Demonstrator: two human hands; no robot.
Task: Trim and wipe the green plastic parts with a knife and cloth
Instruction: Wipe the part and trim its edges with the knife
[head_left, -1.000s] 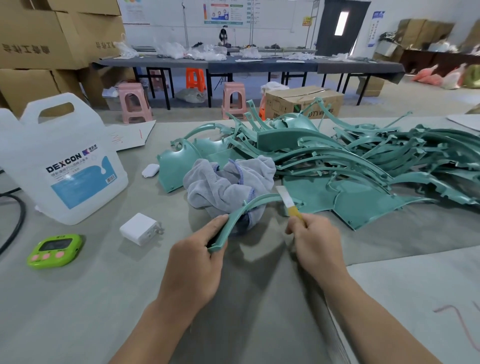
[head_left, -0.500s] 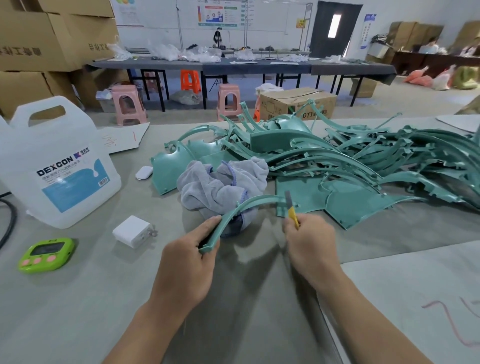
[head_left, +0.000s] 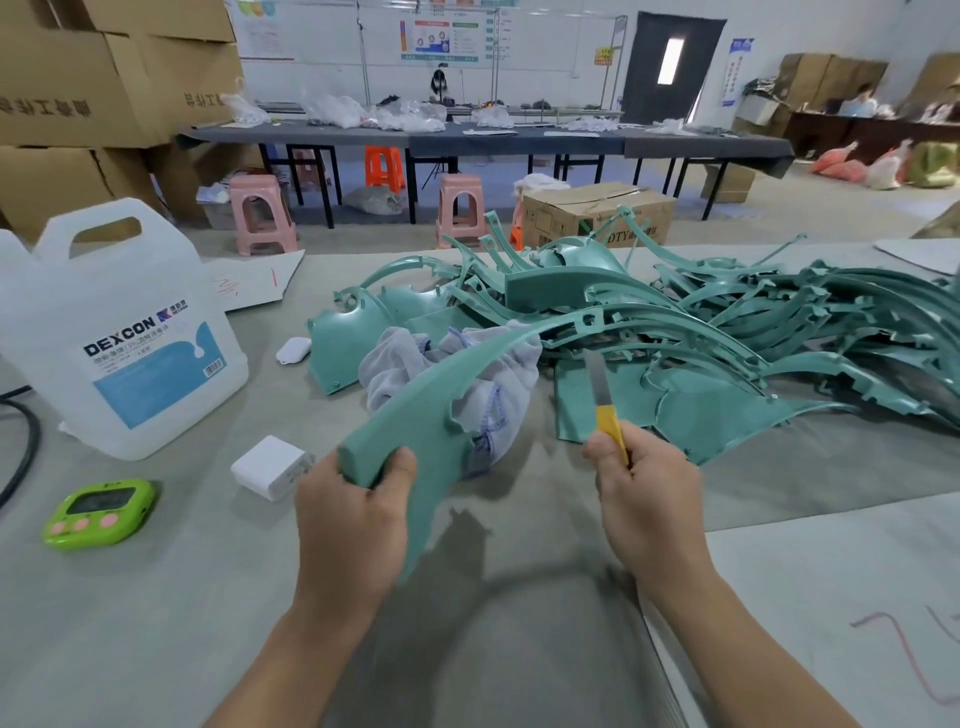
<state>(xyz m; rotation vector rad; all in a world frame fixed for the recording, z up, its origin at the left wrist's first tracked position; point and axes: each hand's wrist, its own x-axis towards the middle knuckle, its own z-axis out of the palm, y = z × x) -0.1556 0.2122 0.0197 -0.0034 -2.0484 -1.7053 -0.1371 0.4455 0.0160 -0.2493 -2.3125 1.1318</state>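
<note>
Jug (head_left: 119, 332) of DEXCON fluid stands far left on the table (head_left: 156, 597), with the green timer (head_left: 98, 512) in front of it and a white charger block (head_left: 270, 467) just to the right. Centre: left hand (head_left: 348, 530) grips the wide blunt end of one curved green part (head_left: 436, 410), thumb on top, fingers wrapped under. The part is held clear of the table and arcs up and right across the grey cloth (head_left: 395, 364), which lies bunched behind it against the heap. Next, right hand (head_left: 649, 504) is closed round the yellow handle of the knife (head_left: 602, 400), blade pointing up and away. The blade is near the part's narrow far end, but contact is unclear and it looks apart. Right half: pile of green parts (head_left: 727, 322), tangled curved strips with flat panels at the near edge. Handling guess: thin moulded plastic, light, stiff at the wide end, springy toward the tip, so likely to flex under the blade. The surface looks smooth and probably gets slick once wiped. Hold the wide end as now, or choke up closer to the edge being trimmed. Tabs and notches on the lower edge look snappable, so keep fingers off them and out of the blade path. Cloth is soft and can be grabbed anywhere.
</note>
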